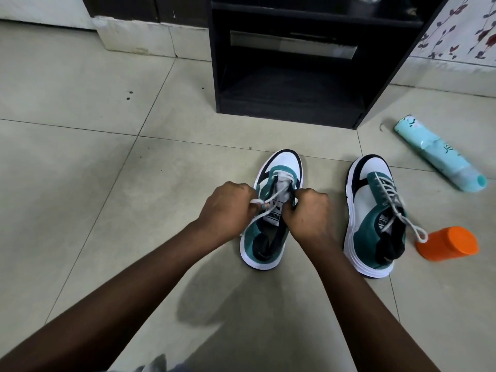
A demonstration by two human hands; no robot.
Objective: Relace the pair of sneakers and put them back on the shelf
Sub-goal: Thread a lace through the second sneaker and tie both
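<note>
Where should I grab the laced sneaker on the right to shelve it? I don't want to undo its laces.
Grip the laced sneaker at its heel collar from above and behind: the collar gapes open toward you, while the tied white laces cover the tongue and trail off to the right.
</note>
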